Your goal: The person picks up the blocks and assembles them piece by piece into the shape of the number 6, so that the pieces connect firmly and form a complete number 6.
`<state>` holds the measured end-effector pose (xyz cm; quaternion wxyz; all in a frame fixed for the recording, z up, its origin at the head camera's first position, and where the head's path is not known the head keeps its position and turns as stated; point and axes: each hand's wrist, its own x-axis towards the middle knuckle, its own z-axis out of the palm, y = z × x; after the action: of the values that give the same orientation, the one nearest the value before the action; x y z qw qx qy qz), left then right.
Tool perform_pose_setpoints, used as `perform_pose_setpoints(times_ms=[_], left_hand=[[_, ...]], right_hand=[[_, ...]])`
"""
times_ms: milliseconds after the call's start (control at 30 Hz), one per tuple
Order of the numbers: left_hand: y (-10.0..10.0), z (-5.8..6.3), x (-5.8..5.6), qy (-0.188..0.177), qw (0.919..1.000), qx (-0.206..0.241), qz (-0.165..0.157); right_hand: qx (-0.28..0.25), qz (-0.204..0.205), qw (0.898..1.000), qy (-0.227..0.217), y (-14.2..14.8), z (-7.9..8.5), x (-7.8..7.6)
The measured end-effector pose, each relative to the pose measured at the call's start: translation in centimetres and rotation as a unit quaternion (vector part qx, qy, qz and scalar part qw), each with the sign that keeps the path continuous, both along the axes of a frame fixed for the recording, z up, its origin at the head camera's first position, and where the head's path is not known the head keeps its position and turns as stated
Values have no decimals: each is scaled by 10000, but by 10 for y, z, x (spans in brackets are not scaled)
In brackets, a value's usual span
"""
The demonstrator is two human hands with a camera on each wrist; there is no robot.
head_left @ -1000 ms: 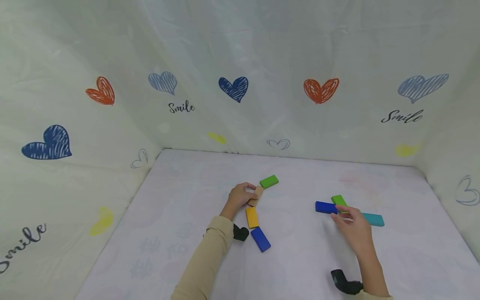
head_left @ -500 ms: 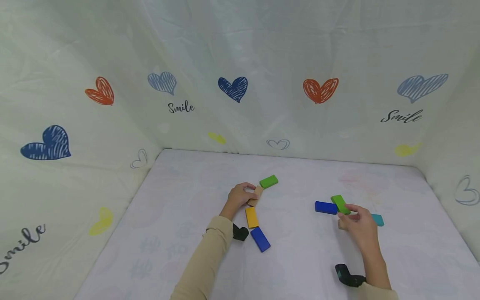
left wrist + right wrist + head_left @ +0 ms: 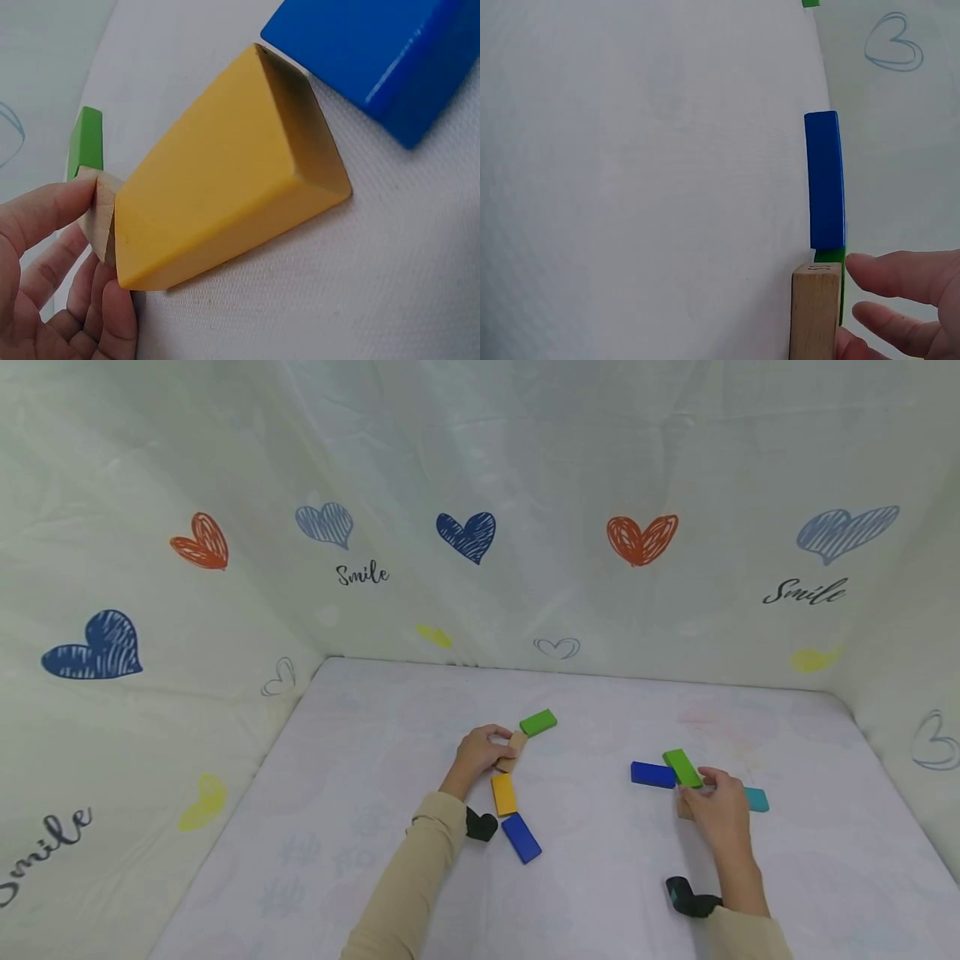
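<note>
My left hand (image 3: 478, 756) pinches an unpainted wooden block (image 3: 514, 748) between thumb and fingers. That block lies between a green block (image 3: 538, 722) and a yellow block (image 3: 210, 180), with a blue block (image 3: 521, 838) after the yellow one, forming a bent row. My right hand (image 3: 720, 806) has thumb and fingertips at the near end of another green block (image 3: 681, 767), pinching it lightly. A second blue block (image 3: 826, 180) meets that green one on its left. Under the right thumb sits another wooden block (image 3: 814, 311), and a teal block (image 3: 757, 799) shows partly behind the hand.
All blocks lie on a white cloth-covered table (image 3: 585, 893). White curtains (image 3: 555, 460) printed with hearts and "Smile" stand at the back and sides. Dark wrist-worn cameras (image 3: 690, 897) sit at both wrists, close over the cloth.
My right hand has left the blue block's end and moved right to the green block, uncovering more of the green and covering part of the teal. My left hand stays put.
</note>
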<state>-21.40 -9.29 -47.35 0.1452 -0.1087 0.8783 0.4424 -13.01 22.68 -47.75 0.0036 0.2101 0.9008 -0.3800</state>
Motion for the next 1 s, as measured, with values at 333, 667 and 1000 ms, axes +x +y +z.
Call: perform_pose_setpoints(times_ms=[333, 667, 1000], left_hand=[[1, 1, 0, -48, 9999, -114, 51], [1, -1, -1, -10, 9999, -165, 37], [1, -4, -3, -87, 9999, -145, 38]], right_hand=[[391, 105, 9991, -94, 0, -1, -6], [582, 204, 9979, -200, 1, -3, -8], [504, 147, 9981, -318, 1, 0, -8]])
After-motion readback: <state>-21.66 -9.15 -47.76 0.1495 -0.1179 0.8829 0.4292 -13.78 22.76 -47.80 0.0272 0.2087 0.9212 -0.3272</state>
